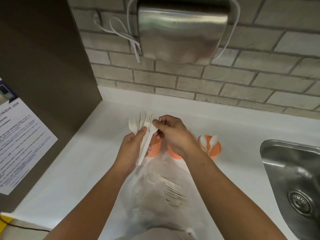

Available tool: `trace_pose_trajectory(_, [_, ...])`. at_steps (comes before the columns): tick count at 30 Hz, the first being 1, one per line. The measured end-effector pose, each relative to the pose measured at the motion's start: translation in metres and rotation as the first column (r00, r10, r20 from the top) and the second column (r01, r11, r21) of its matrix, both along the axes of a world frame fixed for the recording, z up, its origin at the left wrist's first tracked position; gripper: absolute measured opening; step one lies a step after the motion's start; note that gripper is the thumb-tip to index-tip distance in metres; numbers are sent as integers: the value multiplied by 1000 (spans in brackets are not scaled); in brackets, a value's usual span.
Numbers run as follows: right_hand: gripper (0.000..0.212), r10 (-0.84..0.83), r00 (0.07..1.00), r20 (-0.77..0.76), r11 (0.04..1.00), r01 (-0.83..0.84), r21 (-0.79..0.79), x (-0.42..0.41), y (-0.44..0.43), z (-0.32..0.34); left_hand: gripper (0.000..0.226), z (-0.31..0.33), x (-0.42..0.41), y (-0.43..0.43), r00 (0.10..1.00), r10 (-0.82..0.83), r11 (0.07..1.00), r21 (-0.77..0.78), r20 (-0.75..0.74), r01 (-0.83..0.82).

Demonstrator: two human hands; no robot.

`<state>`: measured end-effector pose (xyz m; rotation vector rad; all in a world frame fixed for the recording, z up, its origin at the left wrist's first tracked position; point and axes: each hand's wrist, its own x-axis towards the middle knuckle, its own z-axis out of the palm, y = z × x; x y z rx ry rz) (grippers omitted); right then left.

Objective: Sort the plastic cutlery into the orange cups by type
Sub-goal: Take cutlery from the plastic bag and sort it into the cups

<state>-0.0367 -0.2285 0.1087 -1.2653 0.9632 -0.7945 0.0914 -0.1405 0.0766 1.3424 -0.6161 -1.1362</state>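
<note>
I can pass left over the counter (72, 161) up to the panel (52, 84); cups (214, 149) crowd the far side, bag (152, 196) near, sink (294, 170) right

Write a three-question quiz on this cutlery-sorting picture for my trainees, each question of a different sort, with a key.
1. True or false: the left hand grips a bundle of forks.
2. Multiple choice: the rightmost orange cup holds A) knives, B) spoons, C) nothing.
3. Short answer: what do the right hand fingertips pinch?

Key: 1. True. 2. B. 3. One fork at the top of the bundle.
</note>
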Motion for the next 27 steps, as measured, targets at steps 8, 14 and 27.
trace_pose_trajectory(8, [23, 21, 999, 25, 1000, -22, 22, 0, -1, 1, 20, 1, -1, 0, 991, 74, 996, -62, 114, -68])
trace_pose_trajectory(14, [21, 27, 998, 53, 998, -31, 63, 3, -1, -4, 9, -2, -4, -1, 984, 160, 981, -121, 79, -150])
trace_pose_trajectory(27, [33, -85, 984, 155, 983, 57, 177, 0, 3, -12, 19, -1, -11, -2, 970, 238, 962, -150, 57, -228])
